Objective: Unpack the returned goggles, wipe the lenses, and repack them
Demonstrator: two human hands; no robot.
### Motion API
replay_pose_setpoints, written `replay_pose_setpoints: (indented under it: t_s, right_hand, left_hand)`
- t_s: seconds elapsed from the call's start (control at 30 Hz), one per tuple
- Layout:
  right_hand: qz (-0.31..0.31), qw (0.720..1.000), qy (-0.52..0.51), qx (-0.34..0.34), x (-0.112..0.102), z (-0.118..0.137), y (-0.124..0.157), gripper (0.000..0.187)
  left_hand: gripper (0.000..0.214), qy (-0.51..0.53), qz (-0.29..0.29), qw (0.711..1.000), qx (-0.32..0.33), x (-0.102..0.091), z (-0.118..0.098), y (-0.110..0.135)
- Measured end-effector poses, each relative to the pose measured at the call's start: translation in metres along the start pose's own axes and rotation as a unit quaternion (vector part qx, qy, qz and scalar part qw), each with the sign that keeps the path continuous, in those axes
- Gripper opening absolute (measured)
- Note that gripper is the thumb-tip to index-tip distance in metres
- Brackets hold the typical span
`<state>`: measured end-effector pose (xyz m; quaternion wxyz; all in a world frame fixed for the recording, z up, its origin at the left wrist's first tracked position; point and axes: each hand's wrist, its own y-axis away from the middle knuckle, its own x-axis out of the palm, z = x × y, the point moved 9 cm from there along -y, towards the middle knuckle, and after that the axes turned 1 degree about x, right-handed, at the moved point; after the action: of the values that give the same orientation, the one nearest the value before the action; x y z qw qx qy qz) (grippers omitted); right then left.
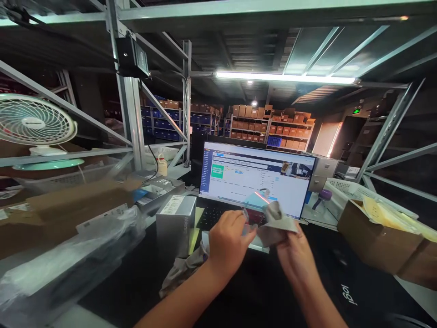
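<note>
My right hand [296, 248] is closed on a grey folded piece [278, 225], cloth or card, held up in front of the monitor [235, 175]. Close to it on the left, my left hand [229, 237] has its fingers pinched together. A thin, partly clear item shows at those fingertips, too blurred to name. Beside the left wrist a crumpled grey cloth [182, 273] lies on the black desk mat [259, 291]. A grey box [174, 223] with a white label on top stands upright left of my left hand.
Behind the hands is a keyboard [210, 214]. An open cardboard box [372, 237] holding yellowish packets stands at the right, near a white basket [372, 196]. Plastic-wrapped packages [78, 255] fill the left side. A fan [36, 123] and metal rack posts [134, 123] stand beyond.
</note>
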<state>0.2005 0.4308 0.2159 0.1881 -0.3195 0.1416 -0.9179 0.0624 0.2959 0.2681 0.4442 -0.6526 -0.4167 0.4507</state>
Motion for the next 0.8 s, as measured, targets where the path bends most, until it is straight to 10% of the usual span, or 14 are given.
replay_pose_setpoints:
  t_s: [0.17,0.47,0.8]
  right_hand:
    - [0.026,0.996,0.084,0.027,0.023,-0.032,0.031,0.043]
    - [-0.026,0.998,0.050,0.012,0.005,0.004,0.030,0.054]
    - [0.022,0.994,0.030,0.106,-0.005,0.010,0.015,0.035]
  left_hand:
    - [0.008,-0.070,0.057,0.996,0.027,0.023,-0.014,0.018]
    - [0.014,-0.020,0.049,0.991,0.124,0.023,-0.047,0.025]
    - [0.018,0.004,0.069,0.997,0.023,0.029,-0.017,0.021]
